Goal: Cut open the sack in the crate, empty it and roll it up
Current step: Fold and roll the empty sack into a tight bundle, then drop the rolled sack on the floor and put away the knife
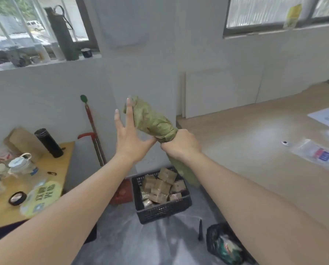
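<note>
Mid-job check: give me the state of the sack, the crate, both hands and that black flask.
sack: out of the crate, bunched into a roll, tail hanging down.
crate: open-topped, holding brown blocks.
left hand: open, fingers straight, beside the sack.
right hand: gripping the sack's middle.
black flask: upright, lid on.

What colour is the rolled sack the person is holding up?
Dull olive green, seen in the head view: the crumpled rolled sack gripped in the right hand.
</note>
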